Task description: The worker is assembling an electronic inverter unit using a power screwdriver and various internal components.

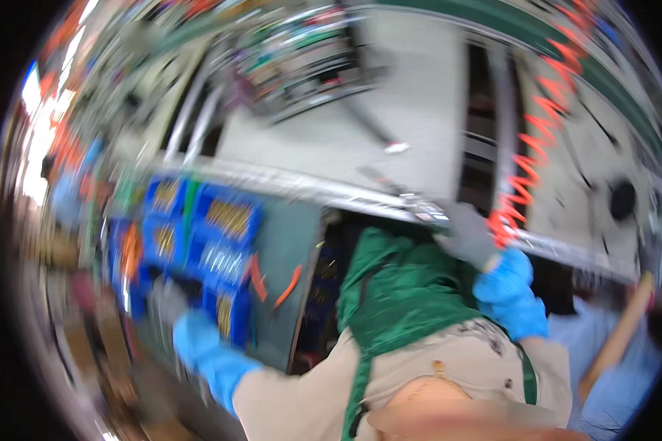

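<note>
picture badly smeared by motion, details soft. person in a beige top with a green apron [401, 294] leans over a bench, both arms stretched out.

left hand [171, 300], grey glove with a blue sleeve cover behind it, sits down among the blue bins [198, 242] at the left of the bench. cannot tell whether the fingers are spread or closed, too blurred. bins stand in a stepped cluster, several compartments side by side. upper ones hold yellowish small parts [228, 217]; one lower bin holds pale silvery parts [217, 259]; another near the hand shows yellow pieces. kinds of parts not readable.

two orange strips [272, 283] lie on the grey surface just right of the bins.

right hand [467, 237], also grey-gloved with a blue cuff, reaches up to the metal rail [346, 192] that runs across the bench; appears to rest at its edge. grip not clear.

orange coiled hose [537, 154] hangs just right of that hand.
</note>
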Demonstrator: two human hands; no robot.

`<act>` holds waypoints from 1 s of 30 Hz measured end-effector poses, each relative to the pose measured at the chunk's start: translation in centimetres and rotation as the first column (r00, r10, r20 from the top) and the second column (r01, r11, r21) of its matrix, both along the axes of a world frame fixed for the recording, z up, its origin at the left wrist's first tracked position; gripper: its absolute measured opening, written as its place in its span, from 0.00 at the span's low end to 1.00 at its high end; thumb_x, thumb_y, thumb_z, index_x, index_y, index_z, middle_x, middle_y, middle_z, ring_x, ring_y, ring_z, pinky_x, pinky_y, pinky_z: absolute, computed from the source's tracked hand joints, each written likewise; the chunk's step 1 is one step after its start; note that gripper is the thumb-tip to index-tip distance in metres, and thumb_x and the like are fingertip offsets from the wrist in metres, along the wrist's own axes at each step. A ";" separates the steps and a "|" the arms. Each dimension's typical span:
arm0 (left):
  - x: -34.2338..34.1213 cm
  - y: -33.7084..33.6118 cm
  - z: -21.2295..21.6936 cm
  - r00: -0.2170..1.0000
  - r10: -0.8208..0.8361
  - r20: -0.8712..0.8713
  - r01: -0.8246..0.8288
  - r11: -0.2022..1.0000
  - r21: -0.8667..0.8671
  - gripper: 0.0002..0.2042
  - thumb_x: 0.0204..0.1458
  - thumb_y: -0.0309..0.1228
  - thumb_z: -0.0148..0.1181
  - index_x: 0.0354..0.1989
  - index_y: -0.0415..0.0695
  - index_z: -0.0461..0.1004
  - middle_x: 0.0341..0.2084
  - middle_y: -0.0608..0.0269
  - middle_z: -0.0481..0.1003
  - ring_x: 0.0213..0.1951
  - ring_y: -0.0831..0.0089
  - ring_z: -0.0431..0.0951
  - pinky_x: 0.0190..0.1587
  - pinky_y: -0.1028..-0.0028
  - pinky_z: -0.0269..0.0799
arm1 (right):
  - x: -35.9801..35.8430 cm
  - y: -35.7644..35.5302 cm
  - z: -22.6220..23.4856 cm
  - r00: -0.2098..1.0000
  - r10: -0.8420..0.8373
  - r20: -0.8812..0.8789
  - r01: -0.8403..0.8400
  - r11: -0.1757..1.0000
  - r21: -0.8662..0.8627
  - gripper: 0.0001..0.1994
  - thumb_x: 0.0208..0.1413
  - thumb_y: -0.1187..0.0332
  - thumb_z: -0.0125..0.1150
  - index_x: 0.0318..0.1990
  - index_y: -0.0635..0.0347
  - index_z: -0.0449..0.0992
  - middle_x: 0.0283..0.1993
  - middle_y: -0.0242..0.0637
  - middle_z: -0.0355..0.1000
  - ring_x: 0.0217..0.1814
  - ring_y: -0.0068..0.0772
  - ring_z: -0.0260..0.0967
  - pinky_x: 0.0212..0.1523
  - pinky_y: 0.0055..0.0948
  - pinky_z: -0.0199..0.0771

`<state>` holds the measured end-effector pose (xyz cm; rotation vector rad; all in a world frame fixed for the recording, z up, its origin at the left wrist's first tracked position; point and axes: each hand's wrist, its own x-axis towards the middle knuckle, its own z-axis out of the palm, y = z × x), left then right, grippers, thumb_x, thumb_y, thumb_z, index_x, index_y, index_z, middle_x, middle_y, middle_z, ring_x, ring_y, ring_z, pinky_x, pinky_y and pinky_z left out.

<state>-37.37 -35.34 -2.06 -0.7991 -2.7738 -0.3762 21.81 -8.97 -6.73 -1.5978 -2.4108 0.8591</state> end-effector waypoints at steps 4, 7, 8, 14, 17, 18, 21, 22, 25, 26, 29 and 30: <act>-4.0 0.7 -0.5 0.996 -0.080 -0.037 0.075 0.991 -0.111 0.22 0.58 0.37 0.46 0.56 0.35 0.67 0.51 0.39 0.70 0.54 0.47 0.69 0.58 0.66 0.63 | 1.1 0.1 -0.3 0.998 0.050 -0.045 -0.047 0.997 0.068 0.27 0.40 0.66 0.64 0.53 0.60 0.69 0.41 0.47 0.71 0.44 0.51 0.68 0.43 0.47 0.70; -8.3 0.5 -1.2 0.968 0.019 -0.251 -0.101 0.942 -0.319 0.21 0.56 0.39 0.51 0.52 0.37 0.70 0.45 0.43 0.74 0.45 0.52 0.74 0.51 0.63 0.67 | 1.1 0.0 -0.5 0.999 0.042 -0.007 -0.041 0.997 0.061 0.20 0.40 0.70 0.61 0.45 0.61 0.71 0.41 0.47 0.72 0.44 0.50 0.69 0.39 0.44 0.74; -8.8 0.3 -1.3 0.942 0.055 -0.332 -0.155 0.946 -0.283 0.21 0.55 0.42 0.52 0.51 0.39 0.71 0.43 0.44 0.75 0.44 0.52 0.75 0.50 0.62 0.68 | 1.2 -0.1 -0.6 0.999 0.036 -0.018 -0.035 0.996 0.080 0.19 0.40 0.70 0.61 0.44 0.61 0.71 0.40 0.46 0.72 0.43 0.48 0.70 0.38 0.44 0.74; 2.3 11.9 5.4 0.869 -0.307 -0.389 0.372 0.923 0.101 0.22 0.52 0.46 0.56 0.47 0.42 0.74 0.39 0.46 0.77 0.38 0.55 0.77 0.45 0.59 0.70 | 1.7 0.2 0.4 0.996 0.088 0.012 -0.088 0.996 0.007 0.25 0.42 0.69 0.60 0.52 0.65 0.67 0.44 0.46 0.71 0.45 0.48 0.68 0.39 0.42 0.74; 16.6 24.5 8.1 0.608 -0.790 0.079 0.679 0.568 0.465 0.13 0.59 0.29 0.51 0.48 0.33 0.72 0.43 0.51 0.75 0.43 0.67 0.74 0.50 0.72 0.68 | 2.0 0.5 0.9 0.996 0.091 0.004 -0.091 0.995 -0.044 0.25 0.42 0.69 0.60 0.51 0.65 0.67 0.44 0.46 0.71 0.46 0.48 0.68 0.39 0.42 0.74; 22.8 27.7 7.3 0.362 -0.917 0.171 0.680 0.385 0.624 0.15 0.50 0.21 0.55 0.47 0.33 0.72 0.42 0.54 0.75 0.44 0.65 0.74 0.51 0.71 0.68 | 2.0 0.7 0.8 0.995 0.096 0.009 -0.094 0.990 -0.103 0.24 0.42 0.70 0.60 0.51 0.65 0.67 0.44 0.45 0.72 0.46 0.48 0.68 0.39 0.42 0.74; 41.3 34.0 4.4 -0.145 -0.964 0.222 0.887 -0.027 0.460 0.16 0.40 0.18 0.58 0.42 0.38 0.75 0.37 0.54 0.75 0.41 0.64 0.75 0.47 0.68 0.71 | 1.8 1.0 -0.8 0.996 0.075 -0.053 -0.081 0.989 -0.123 0.23 0.41 0.71 0.60 0.49 0.64 0.69 0.43 0.45 0.72 0.45 0.48 0.69 0.38 0.42 0.74; 47.8 35.9 2.7 -0.442 -0.872 0.211 0.800 -0.277 0.532 0.17 0.40 0.18 0.60 0.42 0.42 0.75 0.36 0.54 0.75 0.40 0.60 0.76 0.44 0.66 0.72 | 1.7 0.9 -1.7 0.996 0.054 -0.072 -0.058 0.998 -0.041 0.22 0.39 0.70 0.64 0.46 0.63 0.72 0.41 0.45 0.75 0.44 0.48 0.74 0.37 0.44 0.76; 62.2 37.0 -0.6 -0.670 -0.716 0.194 0.734 -0.603 0.312 0.07 0.49 0.30 0.60 0.36 0.46 0.77 0.34 0.56 0.75 0.38 0.54 0.75 0.40 0.61 0.72 | 0.9 0.5 -5.1 0.984 0.163 -0.069 -0.159 0.986 0.058 0.19 0.43 0.65 0.60 0.46 0.58 0.74 0.43 0.41 0.75 0.46 0.46 0.73 0.42 0.45 0.74; 65.4 37.4 -1.4 -0.613 -0.735 0.290 0.787 -0.601 0.142 0.07 0.51 0.31 0.57 0.38 0.48 0.77 0.35 0.56 0.75 0.39 0.55 0.75 0.40 0.60 0.72 | 0.4 0.1 -6.2 0.975 0.077 -0.208 -0.051 0.991 0.125 0.18 0.44 0.64 0.59 0.45 0.56 0.75 0.44 0.40 0.75 0.47 0.45 0.73 0.43 0.45 0.74; 71.0 38.5 -3.2 -0.558 -0.744 0.367 0.767 -0.632 -0.115 0.09 0.53 0.33 0.53 0.40 0.51 0.76 0.36 0.56 0.75 0.41 0.55 0.75 0.41 0.59 0.72 | 0.6 -0.8 -8.8 0.704 -0.212 -0.678 0.438 0.881 0.180 0.16 0.43 0.64 0.60 0.42 0.55 0.77 0.44 0.41 0.75 0.47 0.46 0.73 0.42 0.44 0.74; 72.0 38.7 -3.7 -0.496 -0.747 0.442 0.738 -0.631 -0.238 0.10 0.53 0.33 0.52 0.41 0.51 0.76 0.36 0.57 0.75 0.42 0.55 0.75 0.41 0.59 0.72 | 1.0 -1.1 -9.3 0.730 -0.214 -0.649 0.411 0.896 0.167 0.16 0.42 0.64 0.61 0.42 0.55 0.77 0.44 0.42 0.75 0.47 0.46 0.73 0.42 0.44 0.74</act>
